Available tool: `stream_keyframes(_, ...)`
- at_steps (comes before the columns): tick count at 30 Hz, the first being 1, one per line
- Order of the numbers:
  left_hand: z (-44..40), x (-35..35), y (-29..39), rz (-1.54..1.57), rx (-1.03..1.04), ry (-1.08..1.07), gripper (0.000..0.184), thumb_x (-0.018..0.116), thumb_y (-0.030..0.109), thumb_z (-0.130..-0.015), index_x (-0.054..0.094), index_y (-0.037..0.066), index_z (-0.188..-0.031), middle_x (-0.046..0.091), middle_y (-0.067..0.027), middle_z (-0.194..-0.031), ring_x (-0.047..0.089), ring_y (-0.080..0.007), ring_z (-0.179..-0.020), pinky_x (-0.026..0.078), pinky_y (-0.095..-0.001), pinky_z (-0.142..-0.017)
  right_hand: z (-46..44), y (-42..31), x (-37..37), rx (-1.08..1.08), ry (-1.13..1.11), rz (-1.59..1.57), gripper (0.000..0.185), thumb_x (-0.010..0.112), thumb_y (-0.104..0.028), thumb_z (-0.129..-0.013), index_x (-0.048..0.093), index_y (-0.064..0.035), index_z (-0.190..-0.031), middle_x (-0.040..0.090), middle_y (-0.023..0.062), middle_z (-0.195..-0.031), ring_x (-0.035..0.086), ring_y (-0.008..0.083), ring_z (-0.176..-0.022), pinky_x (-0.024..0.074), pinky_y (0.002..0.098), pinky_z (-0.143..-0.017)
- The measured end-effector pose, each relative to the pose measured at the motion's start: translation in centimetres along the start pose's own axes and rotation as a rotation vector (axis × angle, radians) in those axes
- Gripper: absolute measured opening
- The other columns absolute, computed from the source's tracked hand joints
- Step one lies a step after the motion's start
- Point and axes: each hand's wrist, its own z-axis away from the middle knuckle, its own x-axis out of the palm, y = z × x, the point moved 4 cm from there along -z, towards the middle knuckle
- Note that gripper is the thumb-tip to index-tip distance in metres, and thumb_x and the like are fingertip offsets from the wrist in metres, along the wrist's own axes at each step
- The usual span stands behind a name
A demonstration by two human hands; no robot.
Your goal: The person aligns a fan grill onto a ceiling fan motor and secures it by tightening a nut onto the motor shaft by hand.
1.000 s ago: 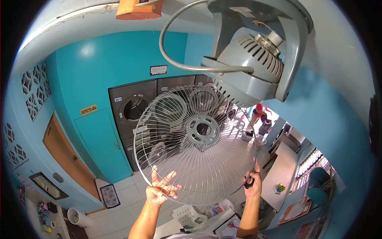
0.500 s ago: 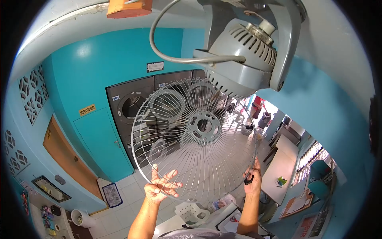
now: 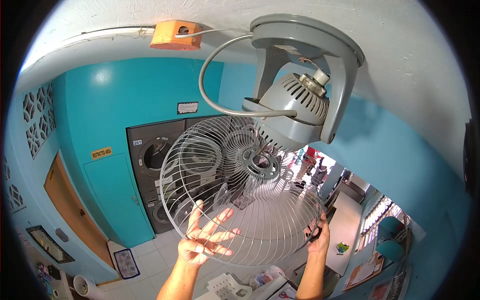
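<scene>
A round wire fan grille point(image 3: 263, 175) with a grey ring at its centre is held up in front of me, tilted. My left hand point(image 3: 202, 242) supports its lower left rim, fingers spread against the wires and thumb at the edge. At the lower right rim, my right hand point(image 3: 318, 236) is closed around the wires, beside a small black piece point(image 3: 313, 233) that looks like a clip. Just above the grille hangs a grey ceiling fan motor point(image 3: 297, 107) with its bracket and no blades. Whether grille and motor touch I cannot tell.
A grey cable point(image 3: 202, 82) loops beside the motor, and an orange box point(image 3: 176, 36) is on the ceiling. Front-loading machines point(image 3: 155, 150) line the teal wall. Below are a white plastic chair point(image 3: 227, 287) and a long counter point(image 3: 340, 220). People stand in the far doorway.
My view has tilted upward, showing more of the ceiling and bracket. The grille has tipped, its centre now lower in view. Both hands stay at its rim.
</scene>
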Motion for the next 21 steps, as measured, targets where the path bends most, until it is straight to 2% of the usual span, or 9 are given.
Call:
stream_keyframes(2, -0.6, 0.8, -0.1, 0.017, 0.014, 0.009, 0.093, 0.042, -0.005, -0.057, 0.000, 0.033, -0.130, -0.005, -0.0261, -0.133, 0.019, -0.0515, -0.115, 0.039, -0.0571, -0.078, -0.3, -0.1, -0.3, 0.016, 0.001, -0.043, 0.042, 0.044, -0.008, -0.067, 0.047, -0.0091, -0.109, 0.035, -0.0039, -0.058, 0.033, 0.0059, -0.050, 0.0293, 0.0211, -0.044)
stream_keyframes(5, -1.3, 2.0, -0.3, 0.019, 0.010, 0.041, 0.095, 0.043, -0.007, -0.056, 0.001, 0.033, -0.131, -0.006, -0.0251, -0.133, 0.017, -0.0503, -0.116, 0.038, -0.0573, -0.079, -0.7, -0.5, -0.2, 0.041, -0.140, -0.084, 0.039, 0.045, -0.008, -0.068, 0.048, -0.0096, -0.106, 0.036, -0.0035, -0.058, 0.034, 0.0069, -0.051, 0.0297, 0.0212, -0.045)
stream_keyframes(7, -1.6, 2.8, -0.6, -0.053, 0.033, 0.064, 0.095, 0.041, -0.007, -0.055, -0.003, 0.029, -0.131, -0.014, -0.0257, -0.131, 0.014, -0.0532, -0.115, 0.039, -0.0595, -0.077, -0.7, -0.8, -0.3, 0.046, -0.047, -0.083, 0.048, 0.044, -0.010, -0.071, 0.040, -0.0034, -0.118, 0.037, -0.0014, -0.058, 0.033, 0.0065, -0.049, 0.0314, 0.0209, -0.044)
stream_keyframes(9, -2.0, 3.8, -0.8, -0.051, 0.035, 0.080, 0.095, 0.042, -0.007, -0.055, -0.002, 0.030, -0.131, -0.014, -0.0255, -0.132, 0.015, -0.0521, -0.116, 0.040, -0.0584, -0.077, -0.7, -1.2, -0.1, 0.053, -0.074, -0.101, 0.048, 0.045, -0.011, -0.071, 0.039, -0.0026, -0.118, 0.039, -0.0016, -0.059, 0.034, 0.0068, -0.050, 0.0315, 0.0209, -0.045)
stream_keyframes(13, -2.6, 4.9, -0.9, -0.142, 0.009, 0.098, 0.096, 0.043, -0.007, -0.054, -0.001, 0.032, -0.130, -0.012, -0.0252, -0.132, 0.015, -0.0502, -0.117, 0.041, -0.0568, -0.077, -0.8, -1.9, -0.1, 0.050, -0.173, -0.073, 0.049, 0.047, -0.016, -0.074, 0.037, -0.0001, -0.119, 0.044, -0.0021, -0.063, 0.039, 0.0069, -0.055, 0.0318, 0.0201, -0.046)
stream_keyframes(15, -2.9, 5.2, -1.1, -0.181, -0.010, 0.076, 0.096, 0.042, -0.007, -0.055, -0.002, 0.032, -0.131, -0.011, -0.0249, -0.133, 0.014, -0.0501, -0.117, 0.040, -0.0568, -0.077, -0.6, -2.2, 0.6, 0.148, -0.103, -0.237, 0.035, 0.046, -0.009, -0.071, 0.048, -0.0051, -0.106, 0.043, 0.0028, -0.061, 0.039, 0.0110, -0.054, 0.0353, 0.0243, -0.046)
stream_keyframes(17, -3.0, 5.1, -1.3, -0.123, 0.007, 0.080, 0.096, 0.042, -0.009, -0.055, -0.002, 0.032, -0.131, -0.009, -0.0247, -0.133, 0.015, -0.0494, -0.117, 0.039, -0.0563, -0.079, -1.3, -2.1, -0.3, 0.123, -0.101, -0.155, 0.038, 0.045, -0.010, -0.071, 0.047, -0.0041, -0.108, 0.043, 0.0016, -0.060, 0.039, 0.0104, -0.053, 0.0350, 0.0235, -0.046)
stream_keyframes(19, -3.0, 5.0, -1.6, -0.142, -0.029, 0.052, 0.097, 0.041, -0.010, -0.056, -0.003, 0.032, -0.130, -0.006, -0.0246, -0.133, 0.016, -0.0480, -0.118, 0.038, -0.0559, -0.080, -2.0, -2.5, -0.6, 0.141, -0.200, -0.155, 0.041, 0.045, -0.011, -0.070, 0.045, -0.0034, -0.111, 0.043, 0.0002, -0.059, 0.039, 0.0091, -0.053, 0.0343, 0.0230, -0.047)
stream_keyframes(21, -2.9, 4.7, -2.2, -0.077, -0.016, 0.033, 0.098, 0.041, -0.011, -0.057, -0.006, 0.033, -0.130, -0.005, -0.0242, -0.134, 0.016, -0.0467, -0.119, 0.037, -0.0553, -0.082, -2.0, -3.0, 0.2, 0.130, -0.122, -0.072, 0.045, 0.042, -0.014, -0.074, 0.039, -0.0013, -0.117, 0.040, -0.0019, -0.058, 0.037, 0.0074, -0.051, 0.0316, 0.0226, -0.047)
